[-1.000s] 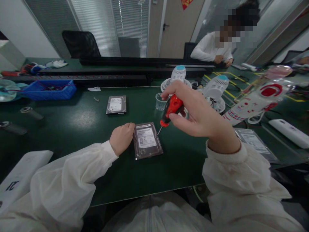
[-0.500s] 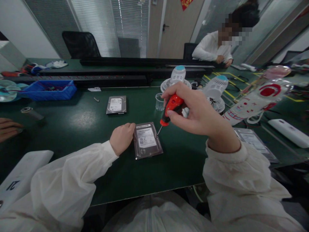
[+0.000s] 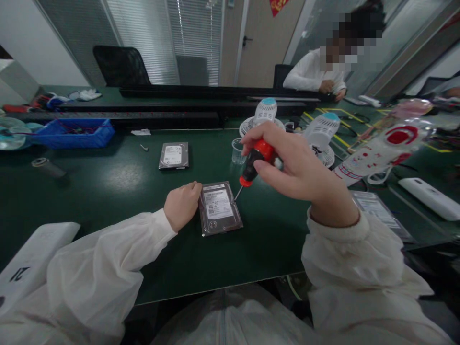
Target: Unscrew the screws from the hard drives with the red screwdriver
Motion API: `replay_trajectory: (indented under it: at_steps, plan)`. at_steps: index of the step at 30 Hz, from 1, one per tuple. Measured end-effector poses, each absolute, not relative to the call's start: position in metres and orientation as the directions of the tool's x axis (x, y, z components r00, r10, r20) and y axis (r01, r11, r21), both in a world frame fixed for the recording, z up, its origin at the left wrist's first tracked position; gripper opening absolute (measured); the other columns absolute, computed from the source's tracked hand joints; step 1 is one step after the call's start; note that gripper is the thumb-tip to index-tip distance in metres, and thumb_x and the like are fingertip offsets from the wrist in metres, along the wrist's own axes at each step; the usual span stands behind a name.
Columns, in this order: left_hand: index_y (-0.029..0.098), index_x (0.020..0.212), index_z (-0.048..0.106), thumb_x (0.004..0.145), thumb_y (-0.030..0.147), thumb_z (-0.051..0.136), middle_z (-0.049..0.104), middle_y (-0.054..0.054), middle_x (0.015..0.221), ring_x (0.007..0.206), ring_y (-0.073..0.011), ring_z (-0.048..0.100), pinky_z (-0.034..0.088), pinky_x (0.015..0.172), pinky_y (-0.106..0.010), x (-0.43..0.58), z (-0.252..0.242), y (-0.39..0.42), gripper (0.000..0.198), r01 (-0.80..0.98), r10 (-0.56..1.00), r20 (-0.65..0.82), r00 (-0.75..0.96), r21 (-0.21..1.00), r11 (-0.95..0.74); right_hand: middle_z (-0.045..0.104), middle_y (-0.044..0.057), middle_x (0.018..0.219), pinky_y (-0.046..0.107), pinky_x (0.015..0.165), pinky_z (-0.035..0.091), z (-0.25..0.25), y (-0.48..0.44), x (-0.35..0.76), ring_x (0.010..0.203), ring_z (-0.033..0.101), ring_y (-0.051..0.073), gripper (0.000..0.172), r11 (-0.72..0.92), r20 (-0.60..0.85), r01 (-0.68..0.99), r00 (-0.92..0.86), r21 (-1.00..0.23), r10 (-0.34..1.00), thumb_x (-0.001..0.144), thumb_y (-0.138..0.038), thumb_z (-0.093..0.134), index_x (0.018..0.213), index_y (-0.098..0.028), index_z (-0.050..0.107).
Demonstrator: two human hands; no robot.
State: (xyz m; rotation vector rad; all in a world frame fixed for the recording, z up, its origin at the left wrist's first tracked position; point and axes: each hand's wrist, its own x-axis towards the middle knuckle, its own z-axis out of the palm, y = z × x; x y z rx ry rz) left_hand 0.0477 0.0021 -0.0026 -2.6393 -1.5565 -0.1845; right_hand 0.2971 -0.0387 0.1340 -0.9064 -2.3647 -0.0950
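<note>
A red-black plastic-handled screwdriver (image 3: 254,165), clasped in the curled right hand (image 3: 296,163), has been twisted, suggesting screw-turning on an oblong grey metal drive (image 3: 220,207) held by the bent left hand (image 3: 182,206).

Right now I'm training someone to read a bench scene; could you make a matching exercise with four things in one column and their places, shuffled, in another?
Things
1. Red-and-black screwdriver
2. Clear plastic cup
3. Blue rectangular plastic bin
4. Front-centre flat grey metal hard drive with a white label

Places
A. On the left side of the green table
B. Touched at its left edge by the left grip
C. Held in the right grip
D. Standing to the right of the farther grey hard drive

Pairs: 1-C, 2-D, 3-A, 4-B
</note>
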Motion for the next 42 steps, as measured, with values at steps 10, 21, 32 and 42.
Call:
replay_trajectory:
  at_steps: [10,21,32,42]
  plan:
    - [0.008,0.128,0.070,0.103,0.008,0.049,0.076,-0.019,0.126,0.110,-0.0292,0.077,0.064,0.088,-0.036,0.045,-0.008,0.006,0.033,0.856,0.844,0.179,0.506,0.013,-0.517,0.061,-0.002,0.078,0.028,0.062,0.033,0.133,-0.038,0.296,0.061,0.048,0.011,0.029,0.679,0.578,0.729,-0.516,-0.092,0.632,0.100,-0.046,0.059,0.107,-0.018,0.062]
    - [0.008,0.126,0.071,0.101,0.008,0.051,0.077,-0.017,0.112,0.100,-0.0287,0.078,0.063,0.080,-0.033,0.044,-0.013,0.009,0.032,0.842,0.828,0.178,0.531,-0.006,-0.539,0.058,-0.002,0.077,0.029,0.062,0.032,0.133,-0.038,0.295,0.060,0.046,0.011,0.029,0.676,0.578,0.728,-0.505,-0.113,0.641,0.099,-0.047,0.060,0.106,-0.019,0.059]
    - [0.011,0.124,0.071,0.102,0.008,0.049,0.075,-0.017,0.120,0.107,-0.0292,0.074,0.061,0.083,-0.036,0.046,-0.007,0.008,0.031,0.851,0.842,0.139,0.521,-0.011,-0.525,0.061,0.005,0.107,0.035,0.079,0.046,0.136,-0.040,0.295,0.086,0.055,0.017,0.021,0.757,0.550,0.603,-0.554,-0.252,0.625,0.097,-0.021,0.042,0.115,-0.021,0.051]
    - [0.012,0.128,0.070,0.103,0.011,0.047,0.076,-0.016,0.119,0.109,-0.0292,0.071,0.058,0.083,-0.036,0.045,-0.011,0.013,0.034,0.850,0.836,0.176,0.520,-0.010,-0.527,0.059,0.000,0.091,0.030,0.073,0.038,0.129,-0.034,0.296,0.074,0.050,0.013,0.028,0.719,0.572,0.685,-0.547,-0.113,0.611,0.107,-0.046,0.050,0.112,-0.019,0.058]
